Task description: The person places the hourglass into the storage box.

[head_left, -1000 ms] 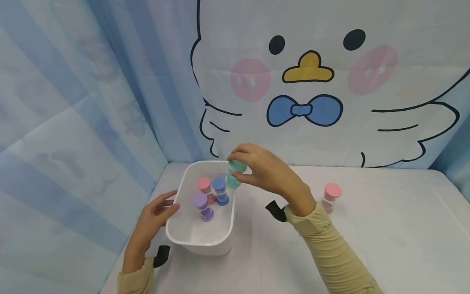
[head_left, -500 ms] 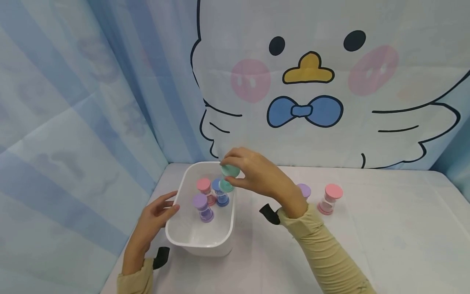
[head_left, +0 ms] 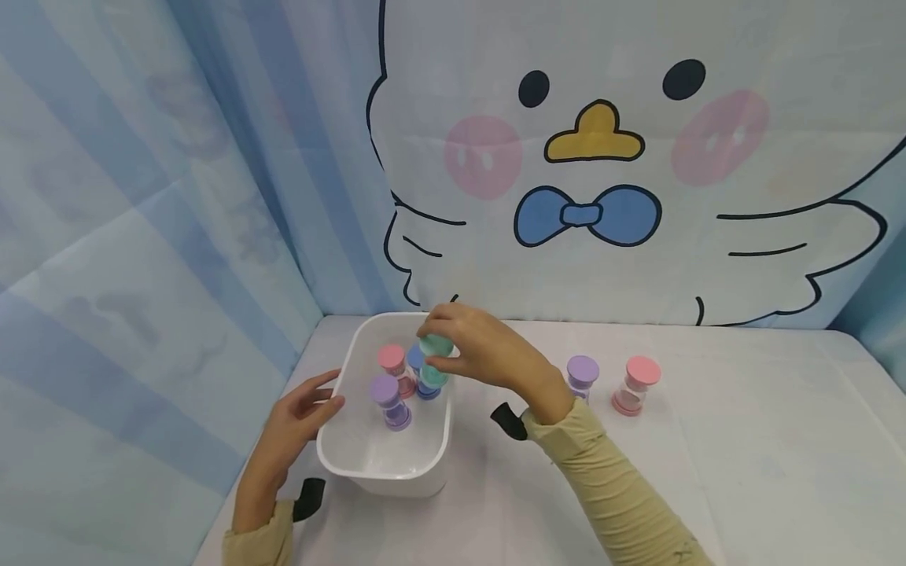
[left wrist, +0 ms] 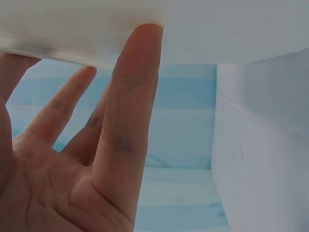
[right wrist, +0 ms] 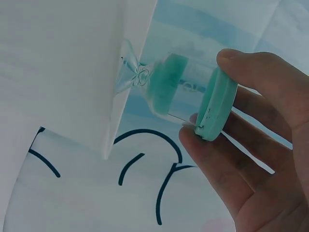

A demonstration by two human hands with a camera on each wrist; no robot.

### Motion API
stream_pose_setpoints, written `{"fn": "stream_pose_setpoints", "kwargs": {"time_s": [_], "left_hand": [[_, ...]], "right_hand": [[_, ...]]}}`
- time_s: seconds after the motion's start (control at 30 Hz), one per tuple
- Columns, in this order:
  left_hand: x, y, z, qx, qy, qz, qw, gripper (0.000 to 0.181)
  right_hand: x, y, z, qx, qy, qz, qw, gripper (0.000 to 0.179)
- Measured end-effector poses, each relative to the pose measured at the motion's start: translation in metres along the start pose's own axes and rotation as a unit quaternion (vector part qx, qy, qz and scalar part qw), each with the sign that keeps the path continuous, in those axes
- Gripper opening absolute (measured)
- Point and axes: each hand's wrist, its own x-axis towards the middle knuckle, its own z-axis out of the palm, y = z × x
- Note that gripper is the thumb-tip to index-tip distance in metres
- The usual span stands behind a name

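Note:
My right hand (head_left: 488,350) pinches a teal-capped hourglass (right wrist: 166,84) by its end cap, between thumb and fingertips. It hangs over the right side of a white plastic bin (head_left: 378,460), its lower part overlapping a blue hourglass (head_left: 428,387) in the head view. Also standing inside are a pink hourglass (head_left: 392,358) and a purple hourglass (head_left: 387,391). At the bin's left wall, my left hand (head_left: 290,420) touches the outside with extended fingers; the thumb tip lies right at the rim. In the left wrist view, its fingertips (left wrist: 147,36) meet the white wall.
To the right of the bin, another purple hourglass (head_left: 583,372), partly behind the right forearm, and another pink hourglass (head_left: 637,385) stand on the white table (head_left: 771,440). A blue patterned curtain (head_left: 141,236) rises at the left, and a cartoon-printed cloth (head_left: 594,275) hangs behind.
My right hand has carried the teal hourglass left and slightly nearer, from the bin's right rim to over its inside. The purple hourglass on the table has come into sight. My left hand stays put.

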Motion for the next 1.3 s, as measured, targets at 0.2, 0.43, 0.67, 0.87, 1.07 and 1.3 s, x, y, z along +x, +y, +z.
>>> {"fn": "stream_pose_setpoints", "kwargs": {"time_s": [0.2,0.43,0.67,0.87,1.07,1.3], "left_hand": [[0.0,0.0,-0.001,-0.004,-0.004,0.005,1.0,0.056],[-0.001,0.003,-0.004,0.011,0.001,0.013,0.9999,0.053],[0.0,0.001,-0.004,0.007,0.002,0.005,1.0,0.055],[-0.001,0.0,-0.002,-0.001,-0.001,0.009,1.0,0.055],[0.0,-0.001,-0.001,-0.006,-0.002,0.008,1.0,0.055],[0.0,0.001,-0.001,-0.01,-0.003,0.002,0.9999,0.054]], "right_hand": [[0.0,0.001,0.01,0.013,-0.022,0.013,0.9996,0.03],[0.005,0.002,0.021,0.025,-0.04,0.021,0.9987,0.031],[0.006,0.001,0.029,0.026,-0.058,0.022,0.9977,0.03],[0.005,0.001,0.035,0.026,-0.059,0.021,0.9977,0.03],[0.005,0.003,0.04,0.021,-0.066,0.016,0.9975,0.029],[0.008,0.003,0.048,0.019,-0.085,0.016,0.9961,0.026]]}}
